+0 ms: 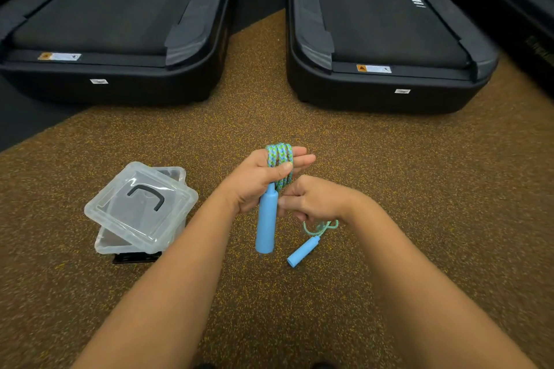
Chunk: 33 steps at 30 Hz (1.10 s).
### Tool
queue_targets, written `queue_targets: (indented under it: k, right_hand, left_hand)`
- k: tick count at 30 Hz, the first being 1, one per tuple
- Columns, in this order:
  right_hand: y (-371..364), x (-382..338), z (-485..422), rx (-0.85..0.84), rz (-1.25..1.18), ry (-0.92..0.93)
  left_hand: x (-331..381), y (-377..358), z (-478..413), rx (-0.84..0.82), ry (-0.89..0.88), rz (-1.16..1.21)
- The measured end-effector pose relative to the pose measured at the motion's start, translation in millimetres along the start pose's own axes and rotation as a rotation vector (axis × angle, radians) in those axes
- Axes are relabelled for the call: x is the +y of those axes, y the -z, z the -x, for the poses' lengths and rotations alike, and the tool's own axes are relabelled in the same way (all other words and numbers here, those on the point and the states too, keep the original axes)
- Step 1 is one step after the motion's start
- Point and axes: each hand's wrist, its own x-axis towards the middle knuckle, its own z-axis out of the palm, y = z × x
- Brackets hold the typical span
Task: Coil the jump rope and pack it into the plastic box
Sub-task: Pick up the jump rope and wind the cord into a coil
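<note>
The jump rope [279,156] is a blue-green braided cord with two light blue handles. Several turns of it wrap around my left hand [257,180], whose thumb presses the coils down. One handle [266,223] hangs straight down from that hand. My right hand [311,202] sits just right of it, fingers pinched on the loose cord. The other handle [302,250] dangles below my right hand, close to the floor. The clear plastic box [120,244] stands on the floor at the left, its lid [141,207] with a dark handle lying askew on top.
Two black treadmill decks [114,24] [386,33] lie ahead, with a gap of speckled brown rubber floor [257,84] between them. A small dark object [136,257] pokes out under the box. A third machine edges in at the far right.
</note>
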Motion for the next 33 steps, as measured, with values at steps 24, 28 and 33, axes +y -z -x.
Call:
queue_targets:
  k: [24,28,33]
  right_hand:
    - [45,-19,25,0.373,0.242,0.217]
    - [46,-14,20,0.487,0.321,0.280]
    - [46,-6,14,0.539,0.317,0.337]
  left_hand:
    - [-5,-25,-2,0.126,0.171,0.110]
    - [-4,-29,-2,0.067,0.157,0.148]
    - [0,-30,3,-0.058,0.170,0.150]
